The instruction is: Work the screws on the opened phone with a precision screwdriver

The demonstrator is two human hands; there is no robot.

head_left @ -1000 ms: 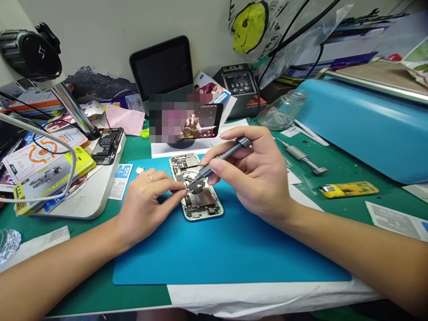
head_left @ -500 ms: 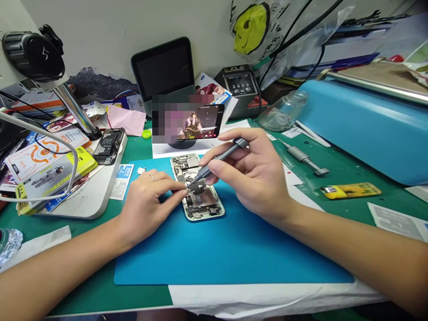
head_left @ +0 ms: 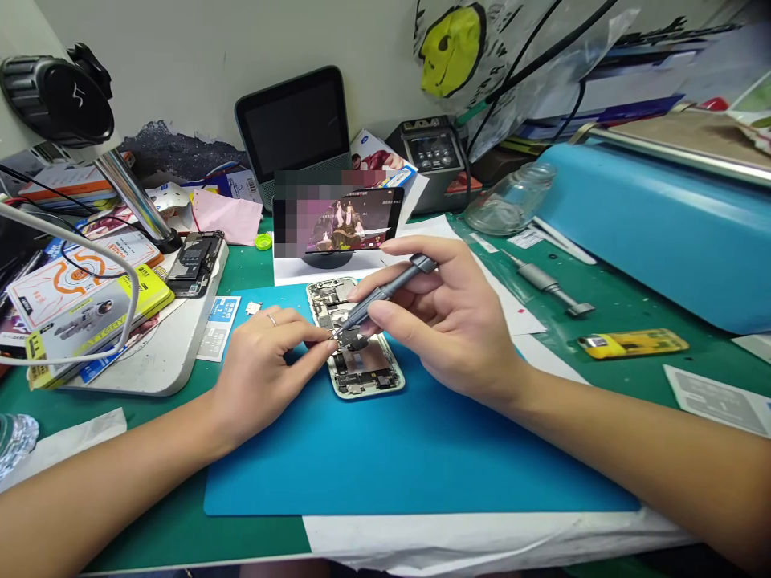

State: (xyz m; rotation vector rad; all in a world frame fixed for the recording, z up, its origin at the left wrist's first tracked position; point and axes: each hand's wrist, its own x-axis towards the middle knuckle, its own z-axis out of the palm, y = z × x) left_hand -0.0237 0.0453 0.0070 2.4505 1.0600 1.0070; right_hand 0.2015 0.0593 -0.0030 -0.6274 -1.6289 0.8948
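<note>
An opened phone body (head_left: 367,365) with bare inner parts lies on the blue mat (head_left: 385,457). My right hand (head_left: 451,321) grips a dark grey screwdriver (head_left: 385,295), slanted down to the left, its tip over the phone's left edge. Beside that tip, my left hand (head_left: 265,369) has thumb and forefinger pinched together at the same edge; whatever they hold is too small to make out. A small metal part (head_left: 253,308) lies at the mat's upper left edge.
Behind the mat stands a lit phone (head_left: 355,221). To the right are a glass jar (head_left: 511,201), a second screwdriver (head_left: 545,282) and a yellow item (head_left: 632,343). A white stand base (head_left: 169,361) bears boxes and another opened phone (head_left: 196,261) at left.
The screwdriver and my right hand's fingers have shifted slightly left, and the screwdriver lies a little lower. My left hand is nearly unmoved. The picture on the lit phone has changed.
</note>
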